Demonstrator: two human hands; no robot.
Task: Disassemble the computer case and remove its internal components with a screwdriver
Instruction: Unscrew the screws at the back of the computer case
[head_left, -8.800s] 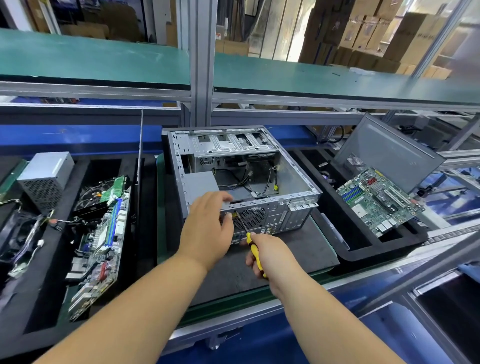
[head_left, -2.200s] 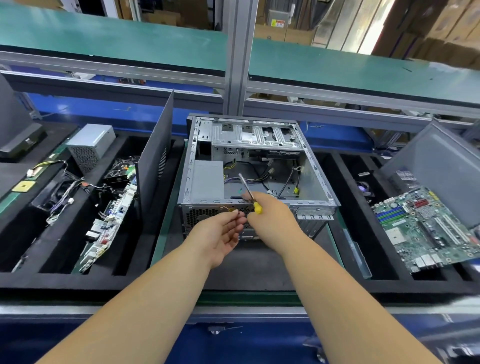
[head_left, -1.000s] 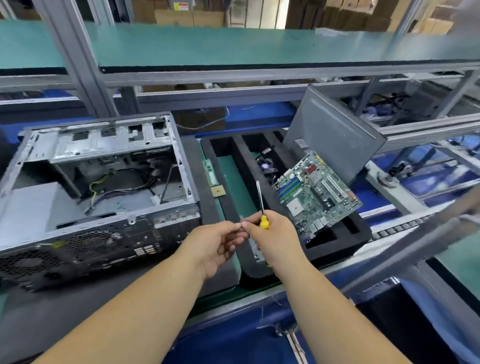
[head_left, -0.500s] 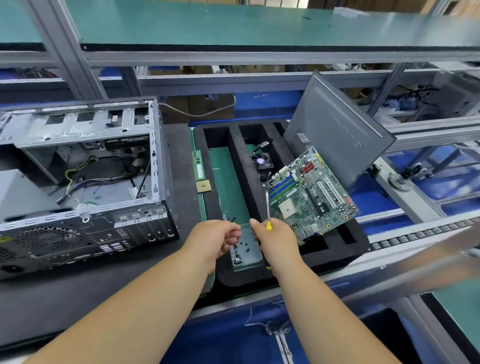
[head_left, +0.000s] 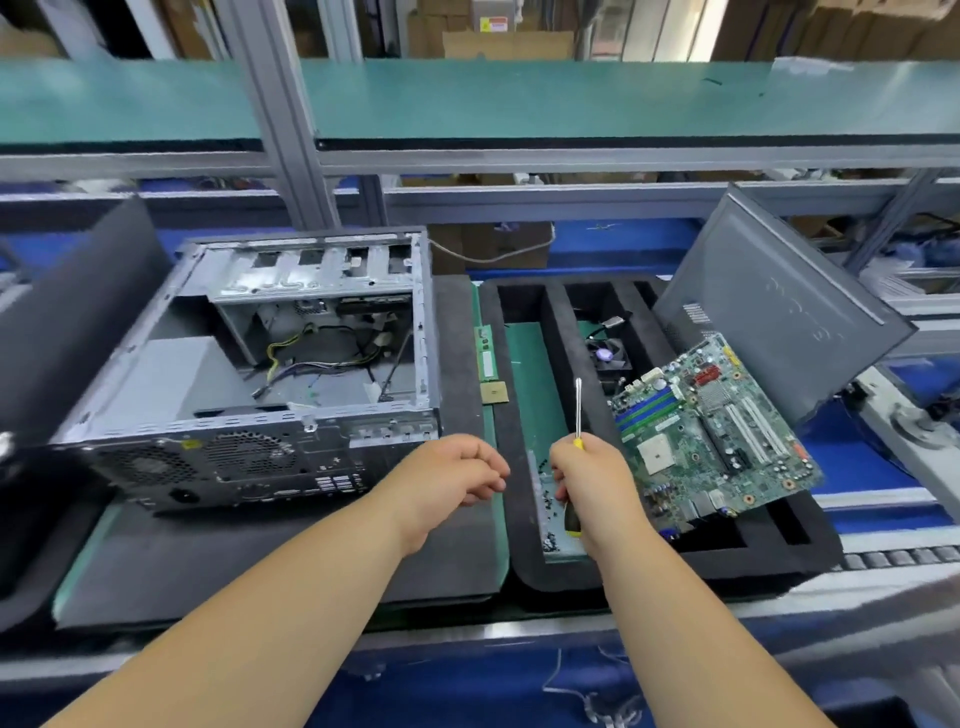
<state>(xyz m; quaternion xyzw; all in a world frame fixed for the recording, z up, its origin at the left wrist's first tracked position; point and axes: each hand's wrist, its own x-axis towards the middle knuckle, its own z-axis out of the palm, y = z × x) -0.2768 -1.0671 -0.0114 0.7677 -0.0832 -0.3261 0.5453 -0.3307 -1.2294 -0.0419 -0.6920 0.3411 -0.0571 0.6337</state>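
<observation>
Computer case (head_left: 249, 374): in the head view we find it on the dark mat (head_left: 208, 561), left of centre, side panel off, rear face toward us; loose cables (head_left: 311, 358) lie inside.
Right hand (head_left: 592, 483): we note it gripping the screwdriver (head_left: 577, 410), fingers wrapped round the yellow handle, shaft pointing up and away from us, above the foam tray.
Left hand (head_left: 447, 478): we see it hovering between the case and the tray, fingers loosely curled; we cannot make out anything held in it.
Foam tray (head_left: 524, 571): black, compartmented, just right of the mat.
Small screws (head_left: 548, 499): we record a scatter of them in the tray's near left compartment, beside the right hand.
Motherboard (head_left: 711, 441): green, tilted, resting across the tray's right compartments.
Fan (head_left: 608, 356): in the middle compartment, behind the motherboard.
Side panel (head_left: 774, 301): grey, leaning upright at the tray's right end.
Memory stick (head_left: 485, 353) and chip (head_left: 493, 392): we find them lying between mat and tray.
</observation>
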